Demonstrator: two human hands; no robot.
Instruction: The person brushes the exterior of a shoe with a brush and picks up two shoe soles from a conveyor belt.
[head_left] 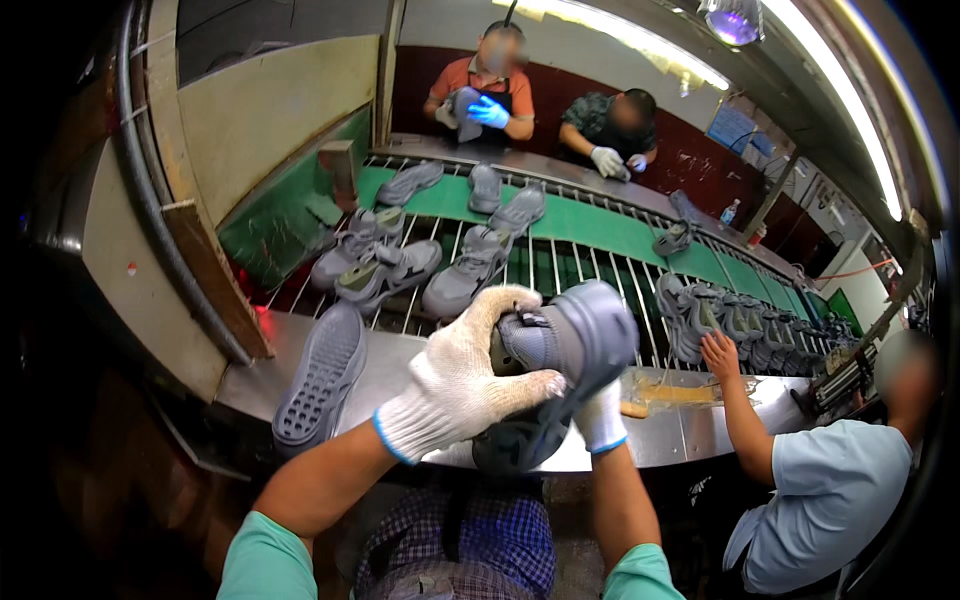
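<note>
Single head-worn fisheye view, looking steeply down and forward from above the wearer's chest; own forearms enter from the lower edge, close to the lens. Steel bench edge (pixel 400 360) crosses the centre; roller conveyor (pixel 560 260) recedes toward the upper right. Straight edges bow near the rim, and corners fall dark. No second view shares this scene

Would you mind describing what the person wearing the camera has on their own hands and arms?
Both hands wear white knitted work gloves with a thin blue band at the cuff: the left hand and the right hand. The gloves end at the wrists, and the forearms are bare below them. Short teal-green sleeves cover the upper arms at the lower edge of the picture. No watch or markings show.
</note>
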